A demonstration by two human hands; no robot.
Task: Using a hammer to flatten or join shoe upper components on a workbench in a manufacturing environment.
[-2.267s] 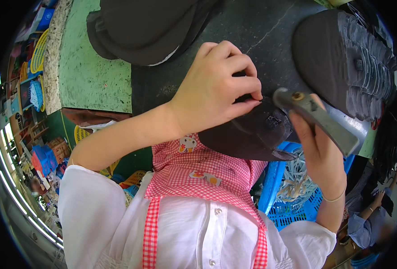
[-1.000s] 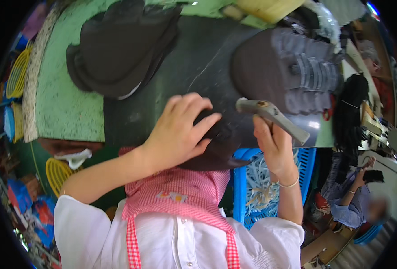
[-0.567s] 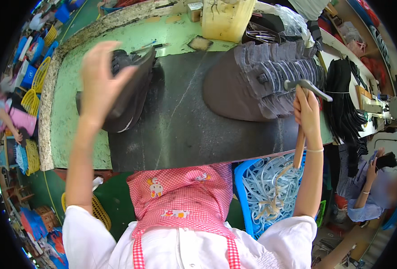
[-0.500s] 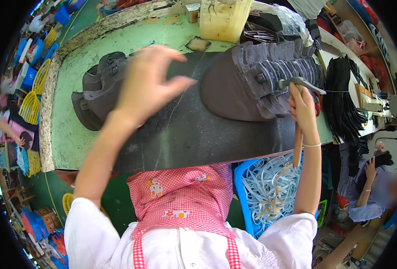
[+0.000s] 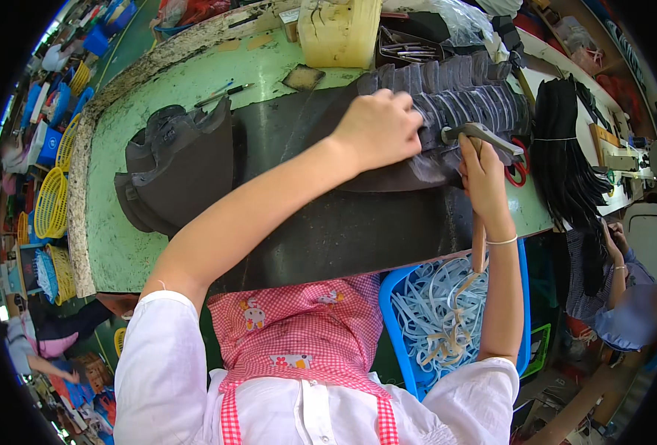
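Observation:
My right hand (image 5: pixel 483 174) is closed round the wooden handle of a hammer (image 5: pixel 479 241), whose grey metal head lies over the right end of a fanned stack of dark leather-like pieces (image 5: pixel 465 104). My left hand (image 5: pixel 380 132) reaches across to this stack. Its fingers are curled on the edge of a dark piece near the hammer head; the fingertips are partly hidden. The piece's edge below them is blurred. At the left of the black work mat (image 5: pixel 328 230) lies another pile of dark pieces (image 5: pixel 187 167), overlapping and uneven, with no hand on it.
Red-handled scissors (image 5: pixel 519 170) lie right of the stack, beside a tied bundle of black strips (image 5: pixel 562 148). Behind stand a yellowish block (image 5: pixel 336 33) and a tray of metal tools (image 5: pixel 410 48). A pen (image 5: pixel 228 91) lies far left. A blue basket (image 5: pixel 388 304) of pale strips stands below the table edge.
My left hand has moved right, from beside the left pile to the fanned stack, and its fingers have curled. The left pile has a different top outline. My right hand, with the hammer, has shifted slightly left.

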